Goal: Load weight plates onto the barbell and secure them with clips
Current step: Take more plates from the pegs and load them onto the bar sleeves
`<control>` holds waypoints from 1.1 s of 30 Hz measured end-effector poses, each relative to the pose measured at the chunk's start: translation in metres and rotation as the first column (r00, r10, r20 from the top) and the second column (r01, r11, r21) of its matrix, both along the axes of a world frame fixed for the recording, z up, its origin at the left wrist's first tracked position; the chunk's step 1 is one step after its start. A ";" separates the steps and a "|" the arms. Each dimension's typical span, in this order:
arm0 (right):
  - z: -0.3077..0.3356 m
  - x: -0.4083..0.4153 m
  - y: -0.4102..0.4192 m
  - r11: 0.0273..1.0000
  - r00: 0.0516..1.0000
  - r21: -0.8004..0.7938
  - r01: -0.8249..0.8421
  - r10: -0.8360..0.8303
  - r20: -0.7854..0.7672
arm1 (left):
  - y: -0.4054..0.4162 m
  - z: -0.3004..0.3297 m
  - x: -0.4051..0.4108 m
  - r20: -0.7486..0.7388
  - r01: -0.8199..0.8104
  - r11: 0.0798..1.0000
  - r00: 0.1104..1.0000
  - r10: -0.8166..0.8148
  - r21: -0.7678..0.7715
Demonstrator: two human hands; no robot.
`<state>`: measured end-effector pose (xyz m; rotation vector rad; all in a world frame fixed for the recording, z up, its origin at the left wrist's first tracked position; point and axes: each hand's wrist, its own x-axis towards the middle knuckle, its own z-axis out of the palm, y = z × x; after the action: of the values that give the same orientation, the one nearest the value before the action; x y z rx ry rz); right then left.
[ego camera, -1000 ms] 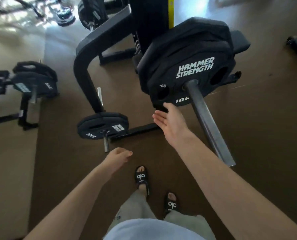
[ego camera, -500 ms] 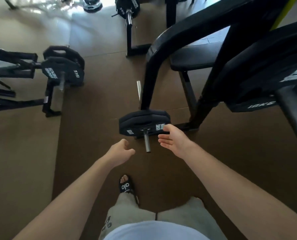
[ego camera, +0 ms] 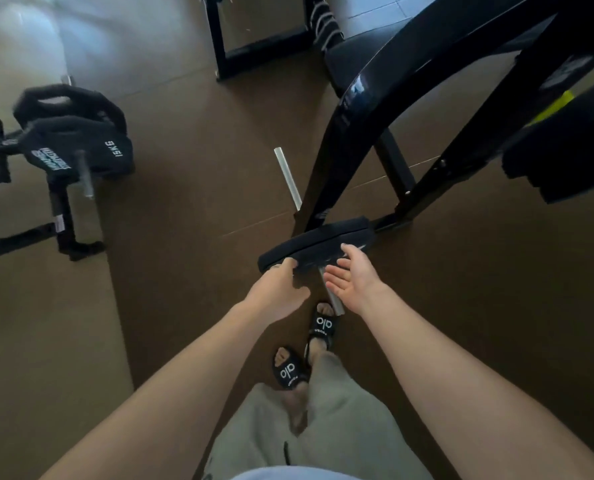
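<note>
The left hand (ego camera: 277,289) grips the near left edge of the weight plate (ego camera: 318,244), which sits on a storage peg (ego camera: 330,292); this hold likely prepares a two-handed lift. The right hand (ego camera: 352,277), fingers spread, hovers at the opposite edge. Half a second earlier, neither hand touched the plate.

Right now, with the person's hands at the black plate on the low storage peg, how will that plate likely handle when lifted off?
The black plate is probably heavy for its size: it looks thick and solid. It should stay rigid. The left hand curls over its edge while the right hand is open beside it, so a two-handed lift seems wise. It must slide along the peg, not tilt.
</note>
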<state>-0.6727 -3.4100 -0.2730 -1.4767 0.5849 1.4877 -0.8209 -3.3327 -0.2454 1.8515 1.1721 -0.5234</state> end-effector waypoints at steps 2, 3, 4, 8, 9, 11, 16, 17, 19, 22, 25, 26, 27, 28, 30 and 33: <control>-0.013 -0.005 0.014 0.999 0.998 -0.007 0.046 -0.046 -0.037 | 0.007 -0.018 0.003 -0.016 0.031 1.000 0.999 -0.031 0.000; -0.021 -0.007 0.023 0.997 0.996 -0.009 0.074 -0.074 -0.048 | 0.013 -0.027 0.006 -0.021 0.051 0.999 0.998 -0.051 -0.002; -0.028 -0.009 0.030 0.995 0.993 -0.010 0.104 -0.104 -0.058 | 0.019 -0.037 0.008 -0.024 0.071 0.997 0.997 -0.071 -0.002; -0.051 -0.015 0.049 0.975 0.972 -0.041 0.220 -0.223 -0.078 | 0.041 -0.063 0.014 -0.031 0.235 0.967 0.972 -0.233 0.102; -0.058 -0.018 0.052 0.963 0.961 -0.049 0.263 -0.266 -0.075 | 0.045 -0.067 0.014 -0.052 0.301 0.942 0.954 -0.297 0.150; -0.067 -0.024 0.058 0.922 0.915 -0.064 0.383 -0.388 -0.108 | 0.057 -0.074 0.015 -0.081 0.409 0.888 0.912 -0.401 0.212; -0.086 -0.032 0.088 0.882 0.898 -0.181 0.434 -0.440 0.008 | 0.103 -0.096 0.045 -0.087 0.508 0.854 0.861 -0.501 0.114; -0.089 -0.035 0.090 0.876 0.899 -0.206 0.437 -0.435 0.058 | 0.108 -0.099 0.050 -0.107 0.548 0.831 0.836 -0.538 0.094; -0.095 -0.041 0.093 0.854 0.884 -0.227 0.468 -0.454 0.116 | 0.115 -0.105 0.056 -0.115 0.598 0.799 0.800 -0.589 0.066; -0.102 -0.044 0.097 0.827 0.857 -0.226 0.514 -0.488 0.162 | 0.127 -0.112 0.062 -0.060 0.608 0.794 0.792 -0.608 -0.007; -0.106 -0.048 0.100 0.803 0.836 -0.235 0.547 -0.510 0.201 | 0.135 -0.114 0.061 -0.053 0.644 0.764 0.763 -0.644 -0.018; -0.104 -0.049 0.100 0.795 0.828 -0.237 0.558 -0.519 0.210 | 0.135 -0.114 0.061 -0.060 0.658 0.753 0.751 -0.657 -0.021; -0.105 -0.049 0.101 0.789 0.824 -0.241 0.564 -0.523 0.215 | 0.136 -0.114 0.062 -0.065 0.664 0.747 0.745 -0.664 -0.018; -0.104 -0.047 0.101 0.787 0.824 -0.248 0.564 -0.523 0.217 | 0.135 -0.115 0.064 -0.070 0.668 0.744 0.742 -0.667 -0.008; -0.108 -0.043 0.096 0.790 0.833 -0.268 0.552 -0.509 0.215 | 0.132 -0.113 0.069 -0.088 0.671 0.742 0.739 -0.668 0.012; -0.106 -0.043 0.074 0.771 0.835 -0.323 0.549 -0.514 0.194 | 0.123 -0.109 0.070 -0.129 0.681 0.731 0.728 -0.673 0.029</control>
<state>-0.7155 -3.3363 -0.3790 -1.4762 1.1688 0.8804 -0.7507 -3.2100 -0.3547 2.3311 0.5316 -1.0109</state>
